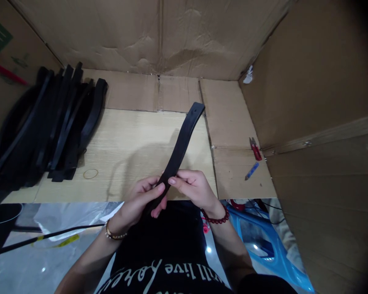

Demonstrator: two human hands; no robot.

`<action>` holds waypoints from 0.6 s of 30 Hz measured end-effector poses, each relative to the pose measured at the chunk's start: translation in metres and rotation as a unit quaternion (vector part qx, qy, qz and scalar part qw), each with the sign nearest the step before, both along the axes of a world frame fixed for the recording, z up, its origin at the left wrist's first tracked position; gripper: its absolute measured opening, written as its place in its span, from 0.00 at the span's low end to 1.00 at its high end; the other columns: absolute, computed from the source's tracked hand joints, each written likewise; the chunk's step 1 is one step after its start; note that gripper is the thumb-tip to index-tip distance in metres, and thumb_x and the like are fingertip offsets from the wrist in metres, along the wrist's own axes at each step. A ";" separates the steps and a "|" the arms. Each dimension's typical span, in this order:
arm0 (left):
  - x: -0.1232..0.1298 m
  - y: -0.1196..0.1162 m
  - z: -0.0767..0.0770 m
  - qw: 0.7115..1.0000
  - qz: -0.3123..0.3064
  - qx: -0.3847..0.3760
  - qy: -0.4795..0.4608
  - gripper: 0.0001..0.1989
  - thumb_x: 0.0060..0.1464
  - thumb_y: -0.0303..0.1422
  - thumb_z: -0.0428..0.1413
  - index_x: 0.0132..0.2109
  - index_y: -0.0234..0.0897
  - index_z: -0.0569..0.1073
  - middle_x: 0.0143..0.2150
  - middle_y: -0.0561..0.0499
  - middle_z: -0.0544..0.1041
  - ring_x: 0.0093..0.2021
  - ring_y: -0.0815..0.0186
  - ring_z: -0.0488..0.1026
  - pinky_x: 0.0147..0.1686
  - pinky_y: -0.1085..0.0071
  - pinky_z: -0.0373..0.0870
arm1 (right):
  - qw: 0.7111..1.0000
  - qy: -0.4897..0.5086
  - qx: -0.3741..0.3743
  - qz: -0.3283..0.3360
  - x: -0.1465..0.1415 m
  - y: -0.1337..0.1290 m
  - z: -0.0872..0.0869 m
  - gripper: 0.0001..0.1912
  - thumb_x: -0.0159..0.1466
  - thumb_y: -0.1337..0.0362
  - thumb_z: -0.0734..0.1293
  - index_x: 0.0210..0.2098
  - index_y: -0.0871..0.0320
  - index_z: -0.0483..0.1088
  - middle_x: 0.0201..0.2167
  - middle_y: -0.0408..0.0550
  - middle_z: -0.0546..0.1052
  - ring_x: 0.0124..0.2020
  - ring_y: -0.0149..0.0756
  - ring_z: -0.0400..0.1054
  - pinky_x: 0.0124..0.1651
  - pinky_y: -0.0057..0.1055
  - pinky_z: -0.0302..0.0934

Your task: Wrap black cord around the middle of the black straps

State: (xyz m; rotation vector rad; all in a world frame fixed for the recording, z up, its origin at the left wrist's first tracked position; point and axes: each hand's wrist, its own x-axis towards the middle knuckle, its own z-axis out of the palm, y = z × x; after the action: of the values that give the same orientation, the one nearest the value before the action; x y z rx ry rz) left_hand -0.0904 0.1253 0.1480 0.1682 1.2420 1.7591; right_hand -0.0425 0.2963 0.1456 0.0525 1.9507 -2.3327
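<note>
A long, slightly curved black strip (pixel 184 136) slants up and away from me over the front of the table, a small mark or hole near its far end. My left hand (pixel 145 194) wraps round its near part, thumb on top. With thumb and fingers, my right hand (pixel 191 185) pinches the strip a little farther up. The strip's lower end blends into my black shirt, so where it stops is hard to see. To the left lies a large pile of similar black strips (pixel 61 122).
A rubber band (pixel 90 174) lies beside the pile. On the right are red-handled thread snips (pixel 255 149) and a small blue tool (pixel 252 171). Cardboard walls (pixel 313 77) enclose the back and sides. Below the table's edge stands a blue plastic stool (pixel 263 245).
</note>
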 end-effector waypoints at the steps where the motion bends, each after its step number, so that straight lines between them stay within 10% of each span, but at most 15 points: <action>1: -0.001 -0.001 0.000 1.000 -0.010 0.018 -0.017 0.12 0.61 0.38 0.56 0.38 0.32 0.72 0.20 0.54 0.73 0.13 0.78 0.63 0.13 0.83 0.55 | 1.000 0.003 -0.001 0.002 0.001 0.001 0.000 0.12 0.65 0.58 0.67 0.37 0.61 0.78 0.34 0.48 0.81 0.37 0.34 0.75 0.42 0.31 0.69; 8: -0.006 0.000 -0.012 0.953 -0.108 0.179 -0.220 0.14 0.58 0.41 0.58 0.34 0.33 0.72 0.15 0.59 0.64 0.07 0.78 0.54 0.06 0.82 0.49 | 0.996 0.021 -0.092 -0.001 0.001 -0.003 -0.002 0.13 0.63 0.61 0.70 0.46 0.56 0.77 0.30 0.44 0.80 0.35 0.31 0.75 0.41 0.28 0.71; 14: -0.001 0.015 -0.035 0.908 -0.117 0.263 -0.306 0.23 0.56 0.48 0.56 0.23 0.39 0.60 0.07 0.67 0.44 0.03 0.79 0.33 0.02 0.80 0.36 | 0.993 0.000 -0.104 -0.060 -0.007 -0.013 -0.005 0.13 0.60 0.55 0.72 0.31 0.60 0.75 0.17 0.37 0.65 0.19 0.24 0.61 0.23 0.21 0.59; 18: -0.003 0.019 -0.029 0.925 -0.106 0.240 -0.274 0.23 0.59 0.51 0.52 0.27 0.37 0.66 0.11 0.61 0.58 0.04 0.80 0.43 0.04 0.81 0.42 | 0.992 -0.019 -0.082 -0.093 -0.007 -0.013 -0.003 0.14 0.61 0.55 0.71 0.29 0.60 0.73 0.14 0.35 0.62 0.15 0.22 0.55 0.19 0.21 0.52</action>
State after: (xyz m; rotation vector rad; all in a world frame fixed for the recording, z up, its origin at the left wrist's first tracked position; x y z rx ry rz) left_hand -0.0937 0.1442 0.1195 0.0770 0.3675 1.7251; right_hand -0.0495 0.2828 0.1422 0.2764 1.8011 -2.5784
